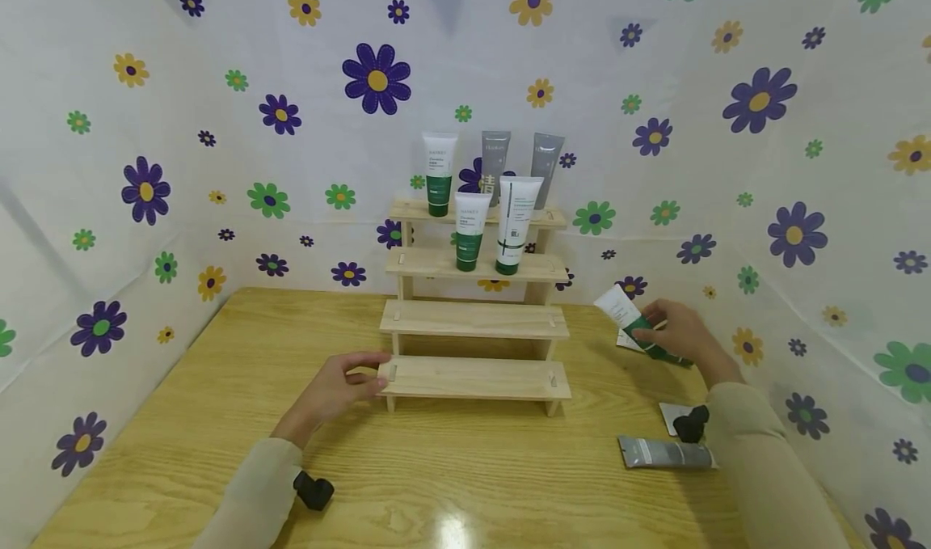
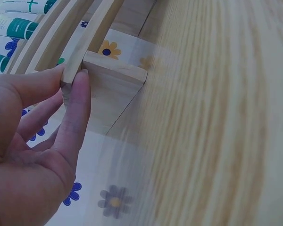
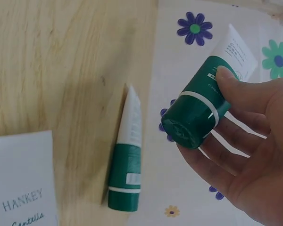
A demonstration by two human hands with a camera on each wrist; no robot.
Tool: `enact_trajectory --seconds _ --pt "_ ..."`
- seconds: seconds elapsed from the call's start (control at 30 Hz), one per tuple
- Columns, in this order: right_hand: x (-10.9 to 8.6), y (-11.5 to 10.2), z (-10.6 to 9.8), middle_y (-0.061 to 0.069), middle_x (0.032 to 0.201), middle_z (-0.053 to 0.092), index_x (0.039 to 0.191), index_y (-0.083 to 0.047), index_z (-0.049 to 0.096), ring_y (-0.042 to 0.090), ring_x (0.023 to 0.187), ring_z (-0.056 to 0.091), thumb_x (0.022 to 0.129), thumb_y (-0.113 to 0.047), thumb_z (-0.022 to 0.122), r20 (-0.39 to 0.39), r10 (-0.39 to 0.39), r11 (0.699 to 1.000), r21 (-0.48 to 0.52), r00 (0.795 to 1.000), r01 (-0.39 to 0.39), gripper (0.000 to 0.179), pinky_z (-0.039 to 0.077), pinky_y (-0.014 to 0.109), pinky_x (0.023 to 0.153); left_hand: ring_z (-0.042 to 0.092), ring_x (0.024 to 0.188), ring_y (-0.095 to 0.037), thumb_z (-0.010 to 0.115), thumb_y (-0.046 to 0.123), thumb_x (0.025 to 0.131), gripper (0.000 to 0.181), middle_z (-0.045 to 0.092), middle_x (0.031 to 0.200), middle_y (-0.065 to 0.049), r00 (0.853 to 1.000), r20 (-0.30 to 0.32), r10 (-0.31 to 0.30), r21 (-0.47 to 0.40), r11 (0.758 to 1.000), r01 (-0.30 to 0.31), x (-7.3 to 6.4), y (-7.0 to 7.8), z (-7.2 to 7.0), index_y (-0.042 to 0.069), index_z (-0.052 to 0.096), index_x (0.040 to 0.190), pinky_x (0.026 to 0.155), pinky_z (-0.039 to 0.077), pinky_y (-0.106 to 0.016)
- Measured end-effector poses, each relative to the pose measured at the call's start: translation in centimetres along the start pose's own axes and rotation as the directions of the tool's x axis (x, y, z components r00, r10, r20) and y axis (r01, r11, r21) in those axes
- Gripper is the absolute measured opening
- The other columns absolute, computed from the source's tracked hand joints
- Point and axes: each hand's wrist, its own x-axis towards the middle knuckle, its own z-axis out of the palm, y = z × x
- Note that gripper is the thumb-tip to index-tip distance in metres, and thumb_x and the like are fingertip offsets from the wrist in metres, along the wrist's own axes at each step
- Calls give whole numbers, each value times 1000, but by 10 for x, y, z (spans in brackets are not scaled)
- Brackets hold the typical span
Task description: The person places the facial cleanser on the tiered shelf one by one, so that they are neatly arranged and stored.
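Observation:
My right hand point(image 1: 680, 331) holds a white-and-green squeeze tube point(image 1: 618, 305) up off the table, right of the stepped wooden stand point(image 1: 476, 377). In the right wrist view its green cap point(image 3: 181, 129) faces the camera, with thumb and fingers around the body. My left hand point(image 1: 330, 391) pinches the left end of the stand's lowest shelf between thumb and fingers, also seen in the left wrist view. On the top shelf stand a white-and-green tube point(image 1: 440, 173) and two grey tubes point(image 1: 494, 161). The second shelf bears two white-and-green tubes point(image 1: 518, 221).
On the table's right side lie a grey tube point(image 1: 662, 453) and a partly hidden white tube point(image 1: 672, 414). Another white-and-green tube point(image 3: 126, 165) lies beneath the right hand. A flower-patterned cloth point(image 1: 291, 153) encloses the table's back and sides.

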Motion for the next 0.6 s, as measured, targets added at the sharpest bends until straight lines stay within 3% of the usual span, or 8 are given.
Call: enact_trajectory --seconds 0.2,0.6 --pt "1 -20 -5 38 119 66 129 14 56 50 105 67 98 -21 72 -24 35 999 26 999 -34 50 62 54 83 71 111 -25 70 13 99 50 53 150 -26 1000 3 9 -2 1000 -9 0 -1 0 1 56 146 89 63 -32" --pt "4 -63 -7 33 123 66 141 11 52 47 109 68 100 -24 69 -51 7 993 118 999 -1 56 61 54 89 71 110 -26 70 12 99 50 51 150 -28 1000 -3 26 0 1000 -26 -1 -2 1 0 55 146 88 64 -33"
